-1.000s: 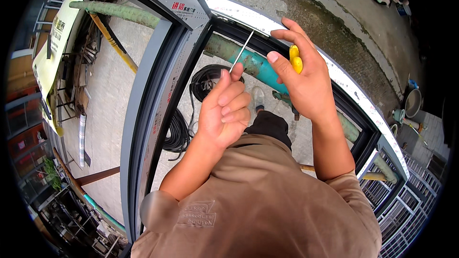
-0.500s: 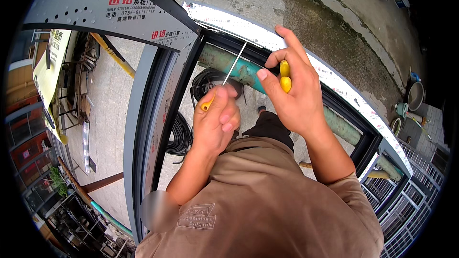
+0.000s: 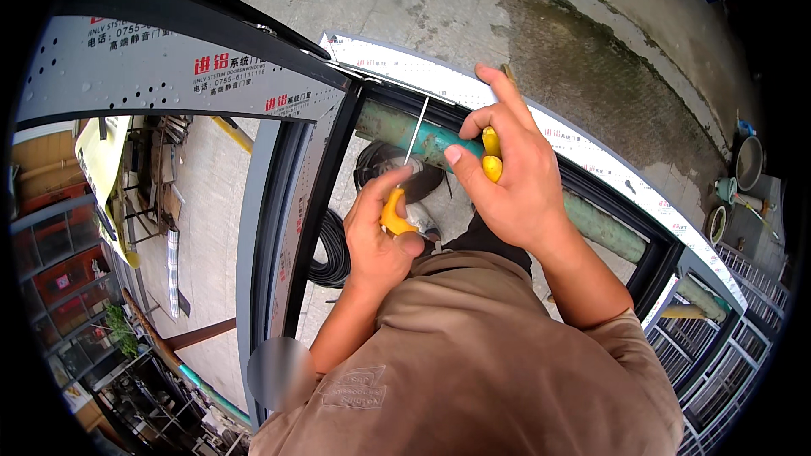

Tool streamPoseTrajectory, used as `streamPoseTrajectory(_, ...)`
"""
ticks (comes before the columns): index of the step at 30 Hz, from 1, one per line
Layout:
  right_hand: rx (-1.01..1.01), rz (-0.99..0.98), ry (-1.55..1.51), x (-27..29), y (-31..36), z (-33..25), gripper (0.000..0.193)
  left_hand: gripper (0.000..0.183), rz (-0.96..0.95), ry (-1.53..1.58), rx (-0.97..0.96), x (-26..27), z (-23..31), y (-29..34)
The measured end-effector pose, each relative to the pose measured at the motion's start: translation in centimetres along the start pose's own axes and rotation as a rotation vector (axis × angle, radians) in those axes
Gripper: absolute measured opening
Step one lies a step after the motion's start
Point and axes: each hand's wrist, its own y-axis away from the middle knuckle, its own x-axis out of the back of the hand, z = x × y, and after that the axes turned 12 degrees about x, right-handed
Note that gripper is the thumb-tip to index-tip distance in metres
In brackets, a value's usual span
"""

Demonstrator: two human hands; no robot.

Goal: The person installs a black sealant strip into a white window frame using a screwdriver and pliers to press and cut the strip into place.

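My left hand (image 3: 384, 236) is closed loosely around the yellow T-shaped handle (image 3: 397, 213) of a driver. Its thin steel shaft (image 3: 417, 129) rises to the inner edge of a dark window frame (image 3: 351, 89), near a corner. To the right, my right hand (image 3: 515, 169) grips a tool with two rounded yellow grip ends (image 3: 492, 167) showing between thumb and fingers; its working end is hidden. The forefinger stretches over the film-covered outer face (image 3: 583, 139) of the frame. A worn green pipe (image 3: 397, 128) runs below the opening.
A black coil of hose or cable (image 3: 329, 249) lies on the paving left of my legs. My shoe (image 3: 397, 167) shows through the frame opening. Another frame member (image 3: 262, 236) runs down the left. Metal racks (image 3: 726, 371) stand at the right, and a bucket (image 3: 748, 160) farther back.
My left fingers have loosened and turned, so more of the yellow handle shows. The left hand sits slightly lower; the shaft still reaches the frame. The view has shifted slightly.
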Motion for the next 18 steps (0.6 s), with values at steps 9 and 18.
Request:
streamPoseTrajectory(9,-0.025,-0.031,-0.056,0.4,0.2,0.0,0.027,0.099,0.115,-0.695,-0.273,1.8,0.5,-0.7)
streamPoseTrajectory(18,-0.007,-0.024,-0.146,0.6,0.2,0.4,0.027,0.061,0.155,-0.826,-0.123,0.0,2.9,-0.8)
